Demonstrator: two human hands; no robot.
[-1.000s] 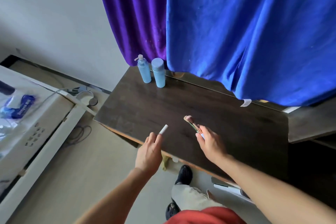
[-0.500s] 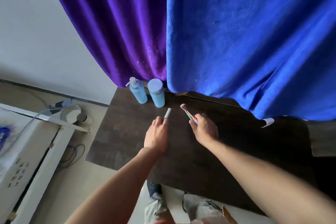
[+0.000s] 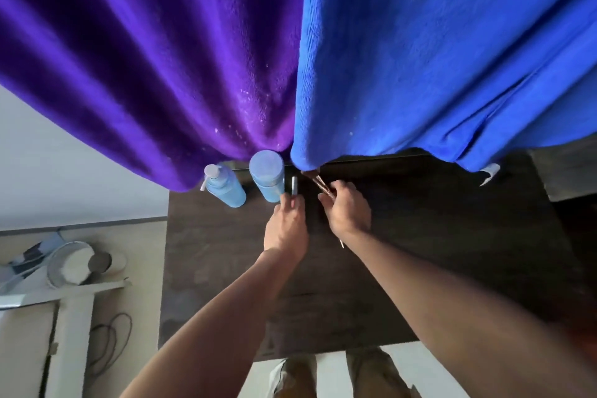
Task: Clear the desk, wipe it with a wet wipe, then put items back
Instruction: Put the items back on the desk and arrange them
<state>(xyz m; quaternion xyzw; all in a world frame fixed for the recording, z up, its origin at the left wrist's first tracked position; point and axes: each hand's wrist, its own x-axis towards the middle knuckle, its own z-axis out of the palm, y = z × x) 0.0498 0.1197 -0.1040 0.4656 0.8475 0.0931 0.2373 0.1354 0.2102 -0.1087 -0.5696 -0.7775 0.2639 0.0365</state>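
On the dark wooden desk (image 3: 436,262), at its far left edge, stand a light blue pump bottle (image 3: 226,187) and a light blue capped bottle (image 3: 268,178). My left hand (image 3: 286,228) pinches a small white tube (image 3: 294,186), its tip right beside the capped bottle. My right hand (image 3: 347,210) grips a bundle of thin makeup brushes (image 3: 319,184), bristles pointing at the desk's back edge under the blue cloth; a handle end sticks out below the wrist.
A purple curtain (image 3: 155,74) and a blue curtain (image 3: 436,58) hang over the desk's back edge. A white label (image 3: 489,171) hangs from the blue one. On the floor at left are a metal bowl (image 3: 72,268), white boards and a cable. My shoes show below the desk's near edge.
Both hands have moved forward across the desk to its back edge, carrying the tube and the brushes up next to the bottles. The camera has tilted closer over the desk.
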